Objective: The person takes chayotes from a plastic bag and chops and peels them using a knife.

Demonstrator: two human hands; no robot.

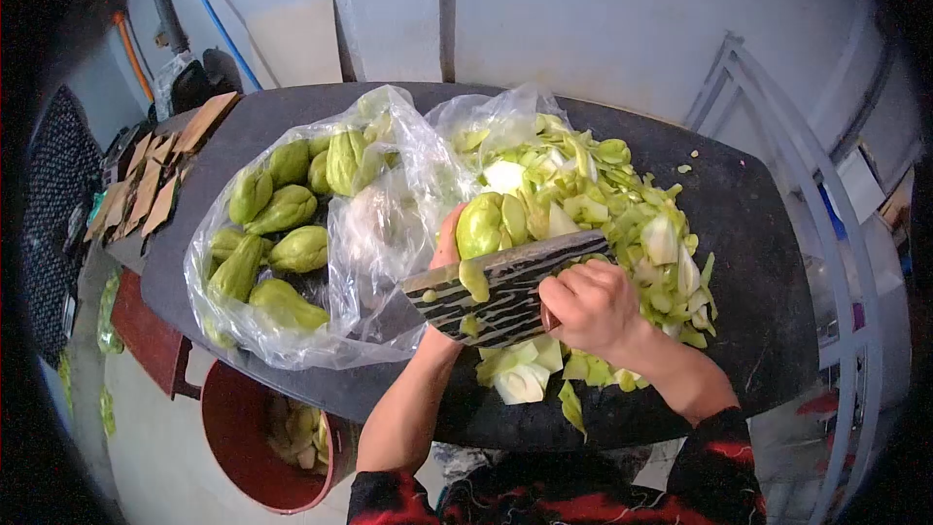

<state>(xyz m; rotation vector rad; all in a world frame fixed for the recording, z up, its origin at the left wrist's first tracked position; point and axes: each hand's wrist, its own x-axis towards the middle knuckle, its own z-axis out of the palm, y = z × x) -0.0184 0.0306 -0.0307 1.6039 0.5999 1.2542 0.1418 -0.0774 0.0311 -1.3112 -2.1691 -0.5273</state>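
My left hand (446, 243) is closed around a green chayote (479, 224), mostly hidden behind the blade. In my right hand (593, 306) is a cleaver (496, 282) with a wide, dark-striped blade, held across the front of the chayote. A strip of green peel (473, 280) clings to the blade near its upper edge. Around and beyond my hands lies a big heap of chayote peelings (622, 204), with pale cut pieces among them. To the left, whole chayotes (282, 209) rest in an open clear plastic bag (379, 262).
Everything lies on a dark table (748, 233) with rounded edges. Below its left front edge stands a red bucket (219, 437) with pale pieces inside. A grey metal rail (826, 175) runs along the right. Cardboard pieces (146, 180) are stacked at the far left.
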